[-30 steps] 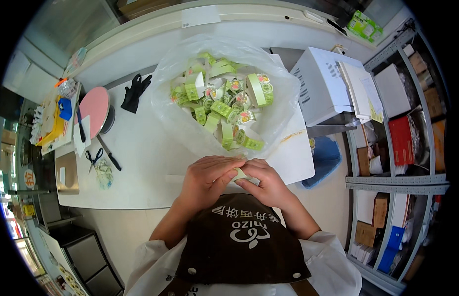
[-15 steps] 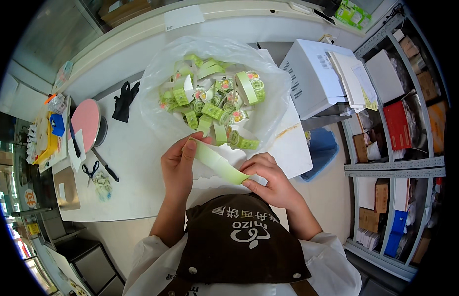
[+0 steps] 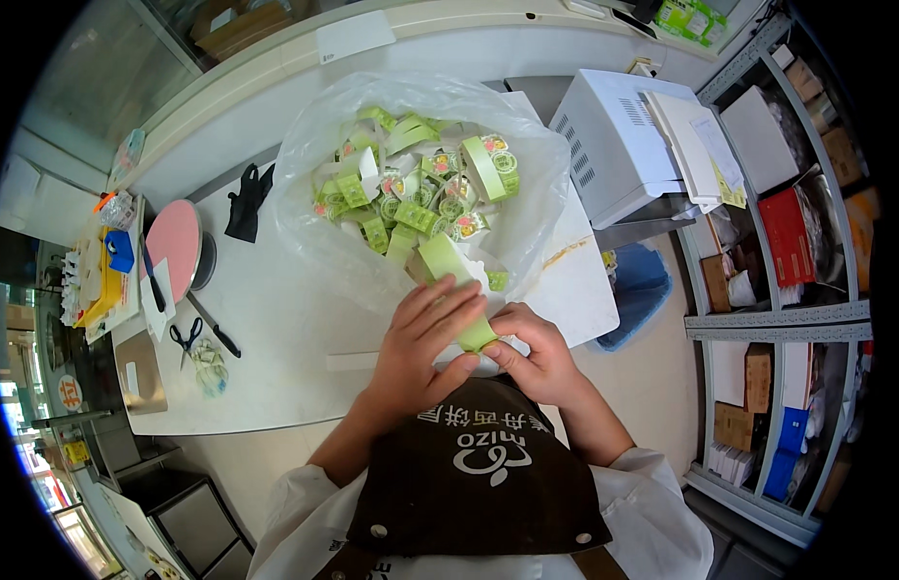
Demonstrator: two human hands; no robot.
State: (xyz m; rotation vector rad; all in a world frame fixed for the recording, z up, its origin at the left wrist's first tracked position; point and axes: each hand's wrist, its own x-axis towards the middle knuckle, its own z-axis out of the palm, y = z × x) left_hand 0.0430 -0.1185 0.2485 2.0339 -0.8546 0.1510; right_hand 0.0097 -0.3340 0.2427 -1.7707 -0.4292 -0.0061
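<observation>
A pale green paper strip [image 3: 443, 255] with a white scalloped edge stands out in front of me, its far end pointing to the bag. Across its middle lie the fingers of my left hand [image 3: 425, 338], the thumb by the near end, gripping it. My right hand [image 3: 535, 356] pinches that near end between thumb and fingers. Just beyond, an open clear plastic bag [image 3: 309, 217] holds many green-and-white printed paper bands [image 3: 416, 215], some bent into loops. A white strip [image 3: 351, 362] lies on the table left of my left hand; what is under my hands is hidden.
On the white table [image 3: 275, 319], to the left, are scissors [image 3: 186, 338], a knife [image 3: 217, 331], a crumpled wrapper [image 3: 210, 370], a black glove [image 3: 247, 205] and a pink turntable [image 3: 174, 249]. To the right stand a white appliance [image 3: 614, 135], a blue bin [image 3: 641, 295] and metal shelves [image 3: 778, 319].
My left hand has moved right and nearer, from the strip's far left end onto its middle. The strip has swung from slanting leftward to pointing more away from me.
</observation>
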